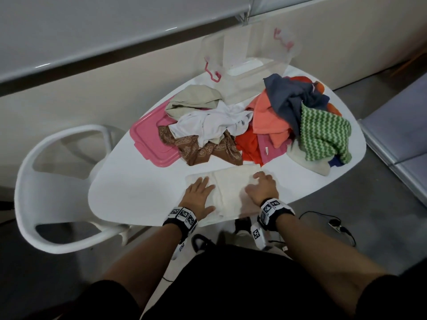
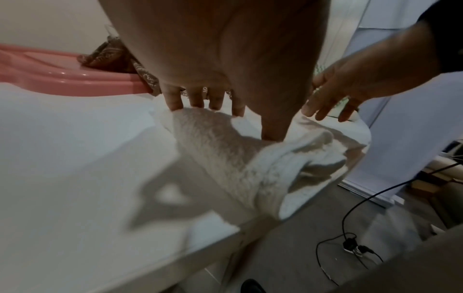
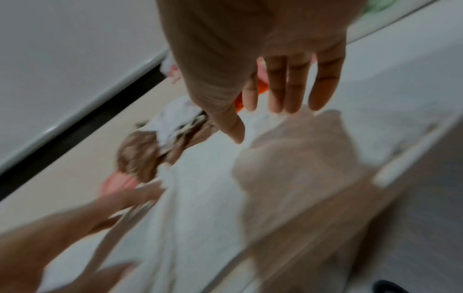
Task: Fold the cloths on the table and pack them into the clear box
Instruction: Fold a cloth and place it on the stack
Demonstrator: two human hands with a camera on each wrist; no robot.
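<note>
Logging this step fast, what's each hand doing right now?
Left hand: open, flat on the cream towel.
Right hand: open, fingers spread over the same towel.

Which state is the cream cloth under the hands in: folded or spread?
Folded: the cream cloth shows a doubled layer beside the left hand, and stacked layers at the table edge.

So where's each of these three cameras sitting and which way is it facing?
Head: worn on the head, facing forward and down at the white table; both forearms, left hand and right hand show.
Left wrist: looks along the left hand's fingers flat on the cream towel.
Right wrist: blurred, looks along the right hand's straight fingers.
Shared: every view shows that towel and both hands.
</note>
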